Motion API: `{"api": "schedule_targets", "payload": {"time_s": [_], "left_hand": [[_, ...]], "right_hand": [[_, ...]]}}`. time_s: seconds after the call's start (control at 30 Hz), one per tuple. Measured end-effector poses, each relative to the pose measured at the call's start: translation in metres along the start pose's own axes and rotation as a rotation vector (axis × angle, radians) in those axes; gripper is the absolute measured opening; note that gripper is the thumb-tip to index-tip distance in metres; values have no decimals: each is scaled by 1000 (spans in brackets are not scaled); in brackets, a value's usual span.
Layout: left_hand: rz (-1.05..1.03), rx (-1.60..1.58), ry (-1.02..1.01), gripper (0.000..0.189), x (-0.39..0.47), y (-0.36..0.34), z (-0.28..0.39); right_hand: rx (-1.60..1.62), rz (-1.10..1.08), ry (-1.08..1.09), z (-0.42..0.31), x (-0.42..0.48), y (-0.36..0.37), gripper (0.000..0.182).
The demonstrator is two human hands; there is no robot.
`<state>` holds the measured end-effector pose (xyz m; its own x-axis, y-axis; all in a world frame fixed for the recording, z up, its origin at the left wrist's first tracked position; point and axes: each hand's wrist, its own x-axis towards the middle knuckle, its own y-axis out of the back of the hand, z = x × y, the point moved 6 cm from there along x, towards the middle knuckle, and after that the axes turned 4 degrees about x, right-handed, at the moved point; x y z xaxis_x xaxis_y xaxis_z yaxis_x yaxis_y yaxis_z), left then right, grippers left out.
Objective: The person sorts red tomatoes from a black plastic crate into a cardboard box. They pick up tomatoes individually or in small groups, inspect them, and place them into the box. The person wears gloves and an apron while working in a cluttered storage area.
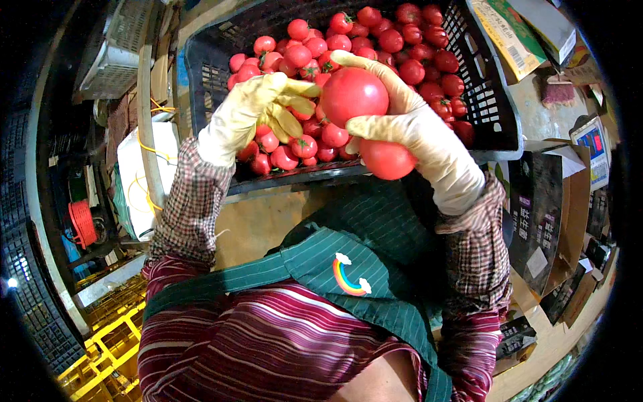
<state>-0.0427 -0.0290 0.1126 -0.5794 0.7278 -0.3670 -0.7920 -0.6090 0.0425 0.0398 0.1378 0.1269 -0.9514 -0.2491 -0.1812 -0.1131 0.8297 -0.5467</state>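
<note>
A black plastic crate (507,118) in front of me holds many red tomatoes (392,40), some with green calyxes. My right hand (412,115), in a pale yellowish glove, grips a large red tomato (354,95) between thumb and fingers. Under that thumb, against the palm side, is a second red tomato (388,159); the fingers behind it are mostly hidden. My left hand (266,113), gloved alike, hangs over the crate's left part with its fingers apart and bent. Its fingertips are close to the upper tomato; whether they touch it I cannot tell.
Right of the crate stand an open dark cardboard box (537,216) and a yellow-green carton (512,40). A wooden post (146,120), a white sack (150,176) and a red plastic basket (82,223) are at the left. Yellow crates (113,346) lie lower left.
</note>
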Motion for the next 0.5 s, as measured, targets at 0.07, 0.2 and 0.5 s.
{"api": "schedule_targets", "payload": {"time_s": [0.07, 0.2, 0.5], "left_hand": [[-1, 522, -47, 24, 18, 27, -63], [-101, 2231, -390, 16, 4, 36, -195], [284, 1218, 253, 13, -4, 64, -122]], "right_hand": [[125, 48, 20, -8, -7, -4, 68], [279, 56, 190, -24, -14, 11, 76], [285, 73, 191, -24, -14, 15, 73]]}}
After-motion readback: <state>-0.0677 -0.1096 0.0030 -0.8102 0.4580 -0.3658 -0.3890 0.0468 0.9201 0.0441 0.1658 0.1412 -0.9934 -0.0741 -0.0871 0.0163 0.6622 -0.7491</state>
